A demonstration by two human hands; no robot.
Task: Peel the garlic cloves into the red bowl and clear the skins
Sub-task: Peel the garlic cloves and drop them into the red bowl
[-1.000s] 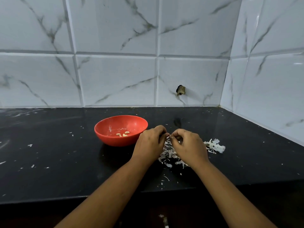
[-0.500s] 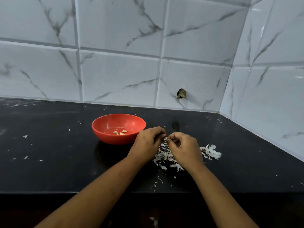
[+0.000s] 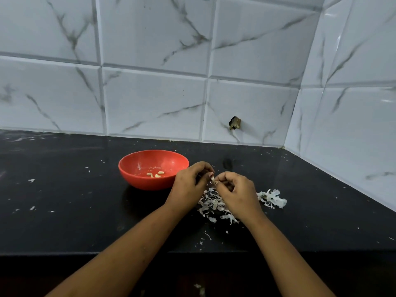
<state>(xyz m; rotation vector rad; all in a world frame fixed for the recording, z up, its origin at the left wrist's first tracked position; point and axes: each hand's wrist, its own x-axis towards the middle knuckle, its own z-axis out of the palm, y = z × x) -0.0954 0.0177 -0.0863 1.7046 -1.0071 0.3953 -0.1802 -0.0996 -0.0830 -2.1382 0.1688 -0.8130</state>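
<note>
Hardly moved since before, left hand (image 3: 188, 185) and right hand (image 3: 239, 192) both pinch one garlic clove (image 3: 212, 179) above the skin pile (image 3: 211, 203), just beside the red bowl (image 3: 145, 183), back from the counter edge (image 3: 85, 251).

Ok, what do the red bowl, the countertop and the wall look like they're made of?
Red bowl: probably plastic, even matte colour, whitish scuffs inside. Countertop: likely polished black stone; faint reflections show. Wall: glossy marble-look tiles, probably ceramic, with bevelled edges and highlights.
</note>
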